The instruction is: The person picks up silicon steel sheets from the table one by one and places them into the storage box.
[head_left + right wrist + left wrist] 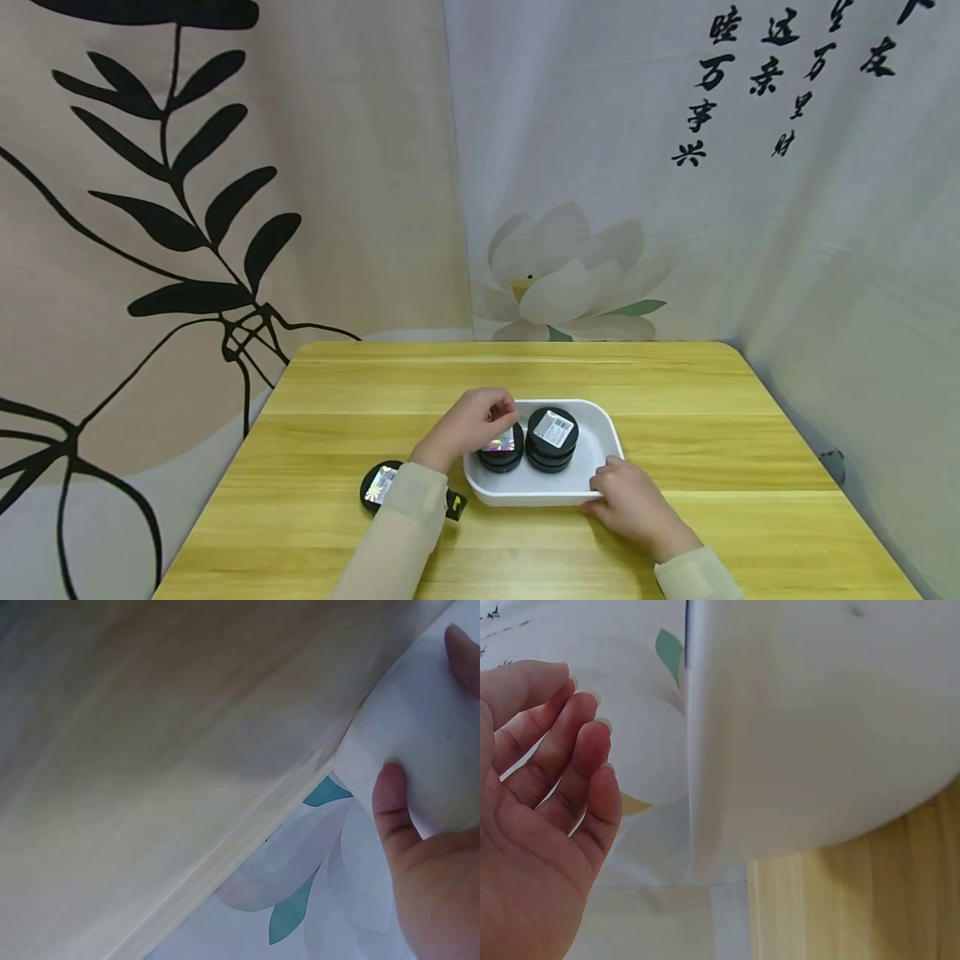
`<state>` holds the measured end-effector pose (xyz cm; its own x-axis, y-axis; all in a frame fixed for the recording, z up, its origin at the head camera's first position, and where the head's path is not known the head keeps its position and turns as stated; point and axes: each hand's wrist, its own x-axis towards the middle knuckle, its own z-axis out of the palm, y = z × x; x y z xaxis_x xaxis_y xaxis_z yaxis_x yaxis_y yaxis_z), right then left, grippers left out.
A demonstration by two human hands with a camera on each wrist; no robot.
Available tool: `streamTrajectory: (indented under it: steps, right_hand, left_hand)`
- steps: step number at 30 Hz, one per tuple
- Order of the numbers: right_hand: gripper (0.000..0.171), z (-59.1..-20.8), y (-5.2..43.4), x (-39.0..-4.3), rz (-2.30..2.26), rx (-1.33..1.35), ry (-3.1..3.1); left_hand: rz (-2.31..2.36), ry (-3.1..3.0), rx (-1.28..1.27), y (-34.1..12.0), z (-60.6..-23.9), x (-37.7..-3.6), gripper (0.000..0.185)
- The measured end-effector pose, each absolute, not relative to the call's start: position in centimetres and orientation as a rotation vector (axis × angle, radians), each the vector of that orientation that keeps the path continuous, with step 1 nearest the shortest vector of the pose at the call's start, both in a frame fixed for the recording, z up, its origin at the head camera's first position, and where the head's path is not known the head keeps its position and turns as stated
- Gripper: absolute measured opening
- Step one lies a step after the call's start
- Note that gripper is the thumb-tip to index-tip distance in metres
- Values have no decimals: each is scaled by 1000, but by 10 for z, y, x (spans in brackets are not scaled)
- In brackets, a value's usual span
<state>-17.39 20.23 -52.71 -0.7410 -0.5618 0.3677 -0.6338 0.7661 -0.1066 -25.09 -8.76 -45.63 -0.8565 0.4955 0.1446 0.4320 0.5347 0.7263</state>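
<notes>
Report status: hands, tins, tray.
Left hand over left tin in tray, grip unclear. Right hand holds tray's near rim. Second stack beside; one tin outside.

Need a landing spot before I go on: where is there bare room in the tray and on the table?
In the white tray, the right half beside the stacked black tins is bare. The left half is crowded: left hand over a tin. Right hand holds the tray's near right corner. The table is bare behind and right of the tray; near left holds another tin.

Black round tins stacked in white tray, another beside
</notes>
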Motion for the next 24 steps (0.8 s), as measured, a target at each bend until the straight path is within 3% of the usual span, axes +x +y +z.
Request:
streamTrajectory:
  steps: [24]
  right_hand:
    - [32,-524,202,-173,326,931,-2653]
  left_hand:
    - [1176,2756,775,-108,-477,-229,7]
